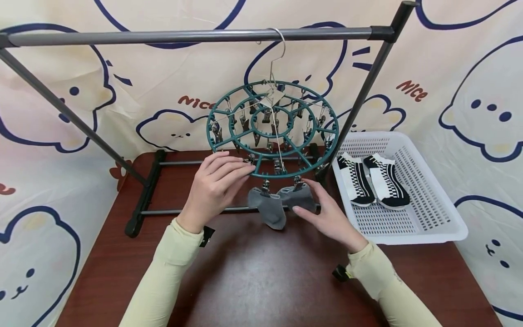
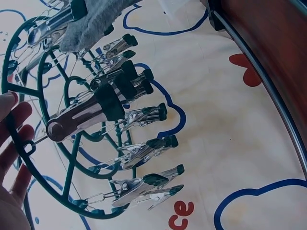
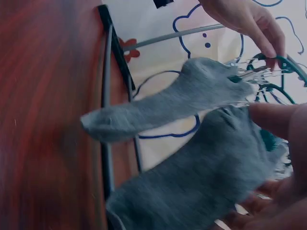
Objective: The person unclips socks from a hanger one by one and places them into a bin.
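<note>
A round teal clip hanger hangs by its metal hook from a rack's top bar. My left hand grips its front rim; in the left wrist view, fingers show behind the rim. Two grey socks hang from clips at the front, the left sock beside the right sock. My right hand is spread around the right sock, thumb over its lower part and index finger by the clip. In the right wrist view, both socks slant away from the clips, the nearer one blurred.
A white perforated basket stands on the brown table at the right, holding two black-and-white patterned socks. The rack's top bar runs above the hanger, with a slanted post beside the basket. Metal clips dangle from the hanger.
</note>
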Available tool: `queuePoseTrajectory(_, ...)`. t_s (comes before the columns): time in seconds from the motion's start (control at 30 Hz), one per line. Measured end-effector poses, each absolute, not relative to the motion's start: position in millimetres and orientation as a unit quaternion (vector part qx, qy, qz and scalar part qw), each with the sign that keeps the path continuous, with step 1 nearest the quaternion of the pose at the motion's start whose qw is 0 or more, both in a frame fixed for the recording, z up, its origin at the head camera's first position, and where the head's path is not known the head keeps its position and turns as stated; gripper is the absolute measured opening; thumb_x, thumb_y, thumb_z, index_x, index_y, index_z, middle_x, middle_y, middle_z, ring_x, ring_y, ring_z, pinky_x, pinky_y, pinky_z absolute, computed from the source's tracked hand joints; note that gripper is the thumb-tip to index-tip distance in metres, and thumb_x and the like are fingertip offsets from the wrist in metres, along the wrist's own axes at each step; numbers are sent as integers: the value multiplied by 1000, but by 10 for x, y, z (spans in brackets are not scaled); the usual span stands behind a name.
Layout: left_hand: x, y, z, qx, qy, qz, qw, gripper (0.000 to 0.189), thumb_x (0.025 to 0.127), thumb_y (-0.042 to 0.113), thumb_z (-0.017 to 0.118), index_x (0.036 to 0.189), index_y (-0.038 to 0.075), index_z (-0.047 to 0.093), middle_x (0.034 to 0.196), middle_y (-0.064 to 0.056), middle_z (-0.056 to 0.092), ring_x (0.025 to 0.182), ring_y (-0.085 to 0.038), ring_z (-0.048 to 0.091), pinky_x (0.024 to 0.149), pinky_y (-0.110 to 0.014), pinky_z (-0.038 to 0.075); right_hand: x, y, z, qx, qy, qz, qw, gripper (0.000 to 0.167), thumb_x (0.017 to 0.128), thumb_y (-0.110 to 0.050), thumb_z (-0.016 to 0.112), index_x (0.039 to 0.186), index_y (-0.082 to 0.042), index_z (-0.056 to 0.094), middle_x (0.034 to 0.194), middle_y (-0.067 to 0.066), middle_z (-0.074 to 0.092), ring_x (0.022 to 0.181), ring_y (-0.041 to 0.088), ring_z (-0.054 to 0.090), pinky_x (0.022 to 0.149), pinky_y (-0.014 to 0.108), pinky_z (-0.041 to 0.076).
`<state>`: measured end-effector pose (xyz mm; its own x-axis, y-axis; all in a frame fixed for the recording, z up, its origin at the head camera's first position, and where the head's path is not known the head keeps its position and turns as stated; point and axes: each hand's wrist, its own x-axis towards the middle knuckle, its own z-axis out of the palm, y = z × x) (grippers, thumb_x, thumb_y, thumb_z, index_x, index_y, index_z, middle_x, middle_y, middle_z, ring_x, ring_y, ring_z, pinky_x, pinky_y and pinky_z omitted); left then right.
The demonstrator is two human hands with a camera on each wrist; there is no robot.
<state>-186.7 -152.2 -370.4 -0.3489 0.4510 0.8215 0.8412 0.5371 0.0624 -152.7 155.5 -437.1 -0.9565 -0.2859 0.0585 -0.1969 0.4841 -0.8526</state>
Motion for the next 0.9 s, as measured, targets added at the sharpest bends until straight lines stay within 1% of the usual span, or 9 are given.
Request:
queuePoseTrajectory(0.1, -1861, -1515, -3702, -414, -784, -251, 389, 28, 90, 7, 80, 117, 10, 79, 109, -10, 79, 110, -27, 70, 111, -49, 47, -1571, 1488, -4421, -111, 853, -507, 54, 74, 97, -38, 73, 158, -16, 37, 159, 12, 44, 148, 34, 41, 117, 61, 36)
queuePoseTrajectory(0.2, -1858, -1511, -3703, -416, -784, -252, 386, 25, 93, 10, 77, 117, 10, 79, 109, -9, 79, 110, -27, 70, 112, -48, 47, -1615, 1437, -4471, -95, 834, -539, 65, 68, 98, -37, 73, 155, -14, 42, 157, 10, 48, 149, 31, 41, 118, 59, 37)
queuePoseTrajectory(0.3, -1855, -1510, -3701, -417, -783, -253, 386, 23, 94, 11, 76, 117, 10, 79, 109, -10, 79, 110, -27, 70, 111, -48, 47, -1643, 1395, -4526, -104, 804, -579, 86, 56, 100, -32, 71, 148, -11, 52, 146, 11, 59, 139, 29, 52, 112, 53, 45)
queuePoseTrajectory(0.37, -1850, -1508, -3699, -416, -785, -253, 383, 24, 94, 11, 76, 117, 10, 79, 109, -10, 79, 110, -27, 70, 112, -47, 46, -1659, 1368, -4569, -116, 788, -597, 96, 46, 101, -28, 70, 142, -10, 59, 138, 9, 66, 132, 25, 59, 107, 44, 50)
queuePoseTrajectory(0.43, -1843, -1505, -3696, -415, -787, -253, 380, 25, 93, 11, 77, 118, 10, 79, 110, -10, 79, 111, -27, 70, 113, -46, 46, -1671, 1346, -4603, -130, 778, -606, 103, 37, 102, -25, 68, 136, -9, 65, 130, 9, 71, 122, 22, 65, 98, 38, 55)
queuePoseTrajectory(0.53, -1839, -1503, -3698, -416, -788, -252, 377, 26, 92, 9, 78, 118, 10, 79, 111, -9, 79, 111, -26, 70, 112, -45, 47, -1688, 1319, -4628, -140, 782, -599, 98, 28, 104, -24, 66, 126, -8, 72, 115, 10, 74, 102, 14, 68, 82, 28, 55)
queuePoseTrajectory(0.63, -1838, -1499, -3699, -416, -788, -254, 377, 29, 90, 7, 80, 119, 10, 79, 112, -9, 79, 111, -26, 70, 110, -46, 49, -1688, 1307, -4614, -138, 786, -595, 95, 24, 105, -22, 63, 117, -5, 75, 102, 12, 74, 81, 11, 63, 69, 27, 51)
queuePoseTrajectory(0.73, -1837, -1485, -3711, -416, -783, -259, 384, 32, 88, 7, 81, 120, 10, 78, 115, -9, 78, 113, -27, 69, 109, -45, 49, -1682, 1305, -4595, -134, 789, -592, 95, 24, 105, -22, 62, 114, -4, 76, 96, 10, 72, 75, 12, 59, 65, 27, 48)
queuePoseTrajectory(0.9, -1818, -1398, -3768, -442, -738, -259, 440, 24, 98, 12, 71, 121, 7, 77, 120, -11, 75, 113, -32, 67, 105, -44, 51, -1678, 1314, -4584, -136, 786, -595, 103, 24, 106, -23, 62, 111, -3, 75, 96, 12, 72, 77, 12, 64, 66, 28, 52)
